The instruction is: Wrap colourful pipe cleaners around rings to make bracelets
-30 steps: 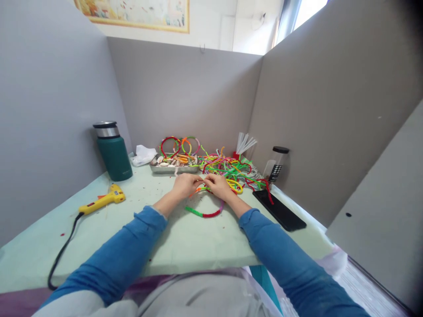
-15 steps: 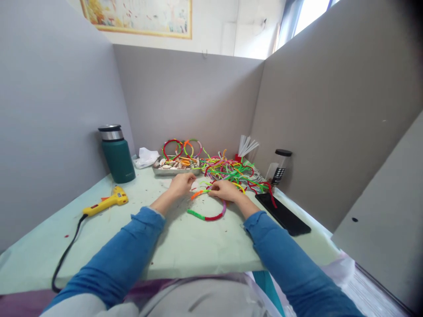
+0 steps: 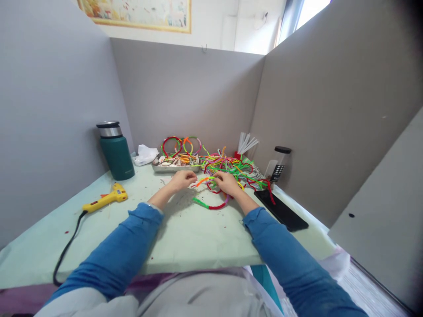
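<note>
A C-shaped pipe cleaner ring [image 3: 217, 207], in orange, yellow-green, purple, red and green sections, is held near the middle of the table with its gap on the left. My right hand [image 3: 228, 183] pinches its upper yellow-green part, and the fingers cover a bit of it. Just left of the ring's orange end, my left hand [image 3: 183, 180] has thumb and fingers drawn together. Whatever those fingertips may hold is too small to make out. Behind my right hand lies a tangled heap of coloured pipe cleaners [image 3: 228, 165].
A metal tray [image 3: 175, 169] of shells stands at the back, finished-looking rings [image 3: 172, 146] behind it. On the left are a yellow glue gun [image 3: 105, 200] with its cord and a green bottle [image 3: 116, 154]. A black phone [image 3: 280, 210] and a clear bottle [image 3: 278, 163] are right.
My hands were together at the ring's top, then parted. The left moved off to the left; the right has since lifted the ring slightly, raising its orange end.
</note>
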The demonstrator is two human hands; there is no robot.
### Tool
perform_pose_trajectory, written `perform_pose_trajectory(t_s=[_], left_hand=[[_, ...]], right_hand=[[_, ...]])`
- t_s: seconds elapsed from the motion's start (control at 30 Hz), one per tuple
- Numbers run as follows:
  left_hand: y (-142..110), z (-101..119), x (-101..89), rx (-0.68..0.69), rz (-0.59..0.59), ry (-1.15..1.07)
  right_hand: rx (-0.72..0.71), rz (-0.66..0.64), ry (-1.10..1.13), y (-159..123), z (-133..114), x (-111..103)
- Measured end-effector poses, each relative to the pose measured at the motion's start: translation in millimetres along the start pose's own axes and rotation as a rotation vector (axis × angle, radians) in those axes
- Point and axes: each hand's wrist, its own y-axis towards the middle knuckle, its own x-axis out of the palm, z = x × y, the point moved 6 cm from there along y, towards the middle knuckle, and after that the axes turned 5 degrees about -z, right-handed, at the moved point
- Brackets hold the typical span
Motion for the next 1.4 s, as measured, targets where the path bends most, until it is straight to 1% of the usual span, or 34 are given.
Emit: perform_pose_trajectory(t_s=[0.07, 0.13, 0.23, 0.3, 0.37, 0.47, 0.57, 0.63, 0.77, 0.83, 0.93, 1.0, 1.07, 1.13, 1.2, 1.23, 1.4], left_hand=[[-1.8, 1.4, 2.9, -0.001, -0.034, -0.058], [-4.1, 3.8, 7.0, -0.014, -0.090, -0.165], [-8.0, 9.7, 11.9, -0.050, -0.170, -0.331], [-10.1, 13.1, 12.3, -0.077, -0.184, -0.384], [-11.3, 15.4, 11.8, -0.088, -0.183, -0.412], [-12.0, 16.5, 12.7, -0.065, -0.202, -0.453], [-12.2, 16.1, 14.8, -0.025, -0.239, -0.466], [-12.3, 15.7, 15.5, -0.010, -0.251, -0.434], [-12.0, 15.3, 13.4, -0.019, -0.216, -0.323], [-11.5, 14.5, 12.2, -0.039, -0.191, -0.288], [-9.3, 12.4, 10.8, -0.045, -0.164, -0.270], [-6.4, 9.1, 7.5, -0.036, -0.112, -0.241], [-3.1, 4.3, 1.8, -0.036, -0.024, -0.180], [-0.5, 0.5, -2.8, -0.037, 0.046, -0.110], [1.1, -0.6, -3.3, -0.025, 0.052, -0.067], [1.4, 0.4, -2.6, -0.008, 0.042, -0.047], [-1.3, 11.3, 3.1, 0.112, -0.031, 0.106]], right_hand=[[-0.002, 0.031, 0.043, 1.2, 1.6, -1.1], [0.004, 0.048, 0.071, 1.7, 2.5, -2.0], [-0.013, 0.057, 0.060, 0.8, 0.2, -2.7], [-0.087, 0.033, 0.034, -0.5, -6.5, -0.5], [-0.194, -0.028, 0.016, -2.9, -16.5, 4.9], [-0.312, -0.116, 0.005, -7.4, -30.7, 12.7], [-0.382, -0.172, 0.010, -11.0, -41.7, 16.4], [-0.438, -0.218, 0.007, -13.1, -47.8, 19.1], [-0.555, -0.304, -0.029, -16.8, -56.0, 28.3], [-0.582, -0.339, -0.059, -17.1, -57.5, 33.7], [-0.579, -0.343, -0.102, -15.0, -57.2, 35.6], [-0.552, -0.302, -0.114, -12.6, -54.6, 30.4], [-0.483, -0.238, -0.108, -9.6, -48.0, 21.7], [-0.376, -0.193, -0.088, -6.9, -37.5, 14.3], [-0.299, -0.176, -0.057, -5.5, -28.5, 11.2], [-0.288, -0.172, -0.040, -5.2, -26.1, 11.1], [-0.338, -0.154, 0.000, -3.8, -26.8, 17.0]])
